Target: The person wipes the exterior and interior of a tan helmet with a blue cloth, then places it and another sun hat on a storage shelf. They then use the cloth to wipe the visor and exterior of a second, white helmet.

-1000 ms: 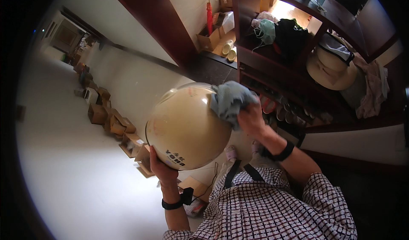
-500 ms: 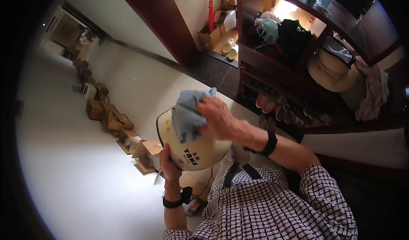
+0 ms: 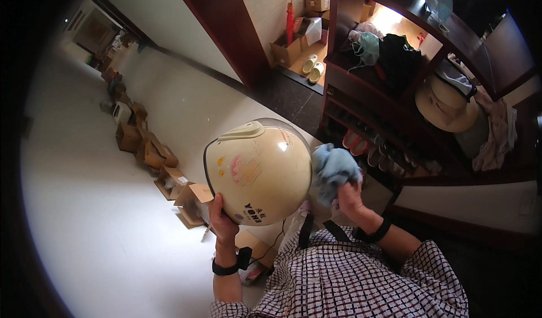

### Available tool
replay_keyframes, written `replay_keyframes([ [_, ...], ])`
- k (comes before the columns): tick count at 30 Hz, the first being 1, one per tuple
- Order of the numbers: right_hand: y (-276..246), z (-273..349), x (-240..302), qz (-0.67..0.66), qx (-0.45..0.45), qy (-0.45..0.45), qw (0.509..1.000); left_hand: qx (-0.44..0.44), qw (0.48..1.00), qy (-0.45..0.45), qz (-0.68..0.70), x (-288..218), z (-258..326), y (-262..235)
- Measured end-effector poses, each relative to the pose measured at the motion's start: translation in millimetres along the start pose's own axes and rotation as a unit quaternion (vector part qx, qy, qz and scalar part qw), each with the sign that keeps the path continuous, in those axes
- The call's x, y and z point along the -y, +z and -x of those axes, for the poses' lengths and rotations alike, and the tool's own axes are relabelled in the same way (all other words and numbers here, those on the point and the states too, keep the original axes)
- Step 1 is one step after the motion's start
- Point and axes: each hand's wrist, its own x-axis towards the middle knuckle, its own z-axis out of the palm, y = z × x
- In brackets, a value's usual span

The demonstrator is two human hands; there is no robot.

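The blue cloth [image 3: 334,171] has slid off the crown to the right flank of the cream helmet [image 3: 257,171] (touching its edge), bunched in the right hand [image 3: 351,196] fingers; left hand [image 3: 221,221] fingers grip the rim from below, so wiping moves sideways.

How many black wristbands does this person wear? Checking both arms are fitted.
2: one black wristband on the left wrist below the cream helmet, one on the right wrist below the blue cloth.

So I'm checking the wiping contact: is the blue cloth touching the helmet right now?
Touching. The head view shows the blue cloth, bunched in the right hand, pressed against the side of the cream helmet with no gap, while the left hand holds its lower rim.
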Motion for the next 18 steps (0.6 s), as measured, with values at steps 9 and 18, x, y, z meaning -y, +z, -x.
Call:
replay_keyframes([
  [9,-7.4,-6.5,-10.2,-0.196,0.064,0.145,0.968,0.133,0.99,0.033,0.029,-14.4,28.6,38.2],
  [18,-22.1,-32.8,-28.9,-0.2,0.091,0.103,0.97,0.208,0.974,-0.091,-0.001,-46.8,3.6,68.7],
])
